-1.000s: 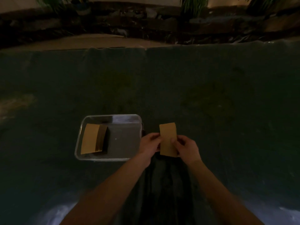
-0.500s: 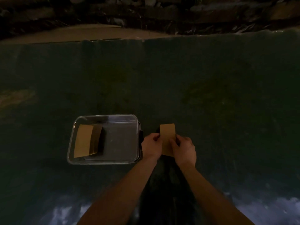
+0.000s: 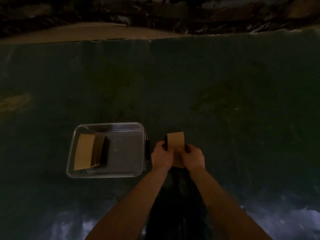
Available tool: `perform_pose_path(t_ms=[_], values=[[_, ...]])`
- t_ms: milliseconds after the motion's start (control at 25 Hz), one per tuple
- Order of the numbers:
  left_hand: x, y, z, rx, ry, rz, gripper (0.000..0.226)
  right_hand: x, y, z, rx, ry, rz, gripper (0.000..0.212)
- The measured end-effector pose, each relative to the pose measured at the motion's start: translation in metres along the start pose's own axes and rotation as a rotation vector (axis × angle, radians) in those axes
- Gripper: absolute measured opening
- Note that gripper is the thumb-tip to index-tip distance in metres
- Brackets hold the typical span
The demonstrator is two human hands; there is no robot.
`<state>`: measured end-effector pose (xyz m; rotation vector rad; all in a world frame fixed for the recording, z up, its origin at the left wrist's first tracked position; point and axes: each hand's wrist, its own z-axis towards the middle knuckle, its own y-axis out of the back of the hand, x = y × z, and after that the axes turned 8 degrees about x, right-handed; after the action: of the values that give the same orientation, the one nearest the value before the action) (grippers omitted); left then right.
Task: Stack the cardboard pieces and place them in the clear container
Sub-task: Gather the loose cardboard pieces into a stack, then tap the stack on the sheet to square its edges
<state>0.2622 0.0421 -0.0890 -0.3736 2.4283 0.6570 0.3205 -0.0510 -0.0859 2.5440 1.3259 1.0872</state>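
Note:
A stack of brown cardboard pieces (image 3: 175, 142) is held low over the dark green mat, just right of the clear container (image 3: 110, 174). My left hand (image 3: 161, 155) grips the stack's left edge and my right hand (image 3: 193, 157) grips its right edge; my fingers hide its lower half. Inside the container, at its left end, lies another pile of cardboard pieces (image 3: 86, 151), fanned out and leaning to the left. The container's right part holds nothing.
The dark green mat (image 3: 173, 84) spreads far around in dim light. A black latch (image 3: 147, 149) sits on the container's right wall, close to my left hand. Beyond the mat's far edge lie a pale strip (image 3: 86, 32) and dark rubble.
My hands have lowered and closed in on the stack, covering more of it. The camera has tipped downward, so the container and mat appear higher in the frame.

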Motion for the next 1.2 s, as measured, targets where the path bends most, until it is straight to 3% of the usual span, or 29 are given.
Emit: perform_pose_path(t_ms=[200, 360, 560, 680, 760, 840, 920, 1000, 1080, 1200], values=[[0.006, 0.018, -0.011, 0.162, 0.114, -0.322, 0.040, 0.003, 0.013, -0.014, 0.203, -0.063, 0.429, 0.056], [0.019, 0.018, -0.052, 0.213, 0.080, -0.523, 0.035, -0.006, 0.015, -0.047, 0.147, 0.090, 0.323, 0.037], [0.032, 0.018, -0.097, 0.245, -0.070, -0.568, 0.038, -0.024, 0.013, -0.093, 0.047, 0.293, 0.207, 0.035], [0.046, 0.030, -0.121, 0.269, -0.212, -0.539, 0.062, -0.030, 0.013, -0.116, 0.054, 0.393, 0.019, 0.035], [0.061, 0.048, -0.132, 0.206, -0.380, -0.319, 0.094, -0.032, 0.008, -0.132, 0.056, 0.467, -0.165, 0.037], [0.075, 0.072, -0.136, 0.113, -0.530, 0.108, 0.112, -0.035, -0.002, -0.147, 0.040, 0.536, -0.385, 0.040], [0.092, 0.104, -0.143, 0.066, -0.680, 0.511, 0.098, -0.034, -0.024, -0.167, 0.058, 0.615, -0.631, 0.044], [0.107, 0.130, -0.145, 0.086, -0.730, 0.756, 0.071, -0.034, -0.049, -0.179, 0.110, 0.672, -0.774, 0.048], [0.132, 0.164, -0.148, 0.110, -0.715, 0.834, 0.058, -0.033, -0.086, -0.193, 0.113, 0.709, -0.805, 0.054], [0.173, 0.216, -0.151, 0.090, -0.714, 0.869, 0.056, -0.037, -0.151, -0.215, 0.087, 0.755, -0.820, 0.057]])
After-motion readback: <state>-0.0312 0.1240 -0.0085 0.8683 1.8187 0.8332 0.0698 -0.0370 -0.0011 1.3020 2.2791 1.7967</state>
